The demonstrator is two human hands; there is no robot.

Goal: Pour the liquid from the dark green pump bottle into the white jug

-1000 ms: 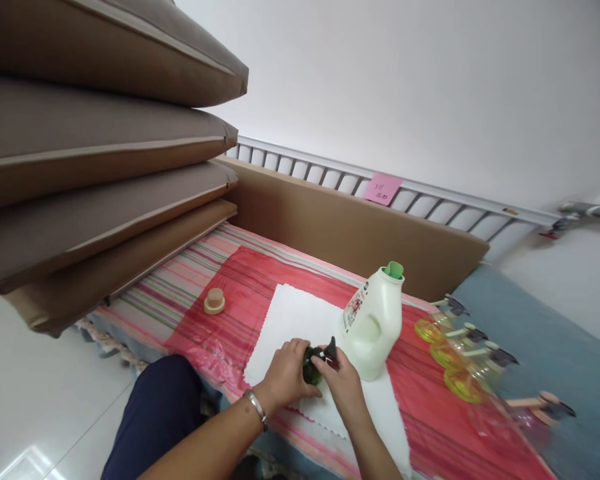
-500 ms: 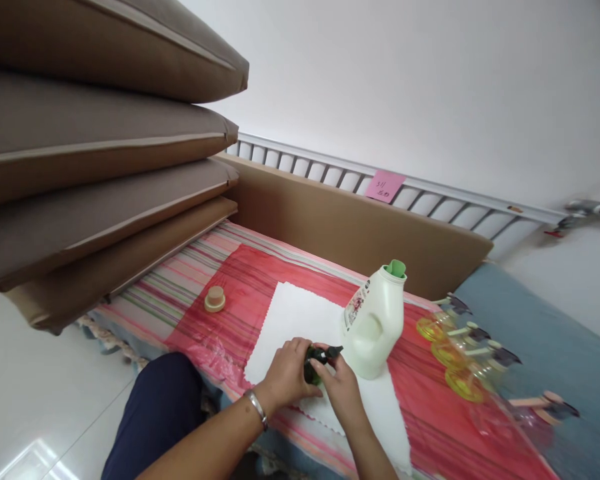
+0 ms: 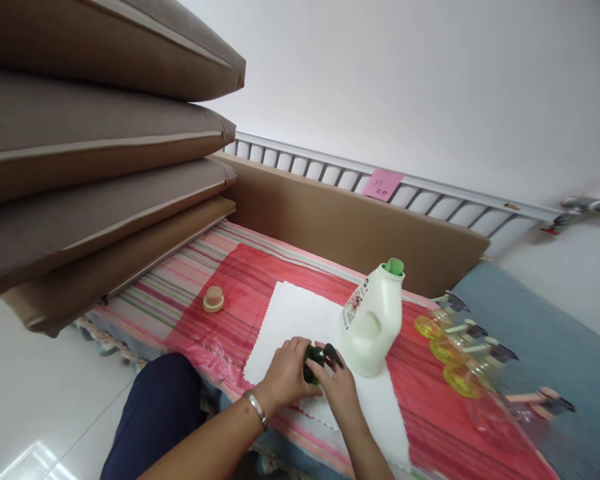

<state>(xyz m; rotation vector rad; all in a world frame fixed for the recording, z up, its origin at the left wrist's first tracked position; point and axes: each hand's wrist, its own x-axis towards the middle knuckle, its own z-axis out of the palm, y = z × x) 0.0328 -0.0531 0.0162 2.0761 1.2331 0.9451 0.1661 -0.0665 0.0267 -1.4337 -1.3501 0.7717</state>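
Observation:
Over the white cloth (image 3: 303, 310), both hands are closed around a small dark green spray bottle (image 3: 314, 360). My left hand (image 3: 286, 373) wraps its left side. My right hand (image 3: 341, 392) grips at the black sprayer head, whose trigger part points to the right. Most of the bottle's body is hidden by the fingers. Just beyond my right hand stands a pale green jug (image 3: 377, 327), uncapped, with a green spout in its neck. A cream cap (image 3: 213, 299) lies to the left on the red plastic sheet (image 3: 230, 323).
Several clear spray bottles stand at right, including a yellow-bottomed one (image 3: 460, 377) and a pink one (image 3: 533, 407). Stacked brown cushions (image 3: 105, 133) overhang the left side. A brown board (image 3: 355, 220) leans before the radiator (image 3: 300, 165) at the back.
The sprayer head has turned in my right hand, its black trigger part now angled more toward me. My left hand stays around the bottle. The view has shifted slightly.

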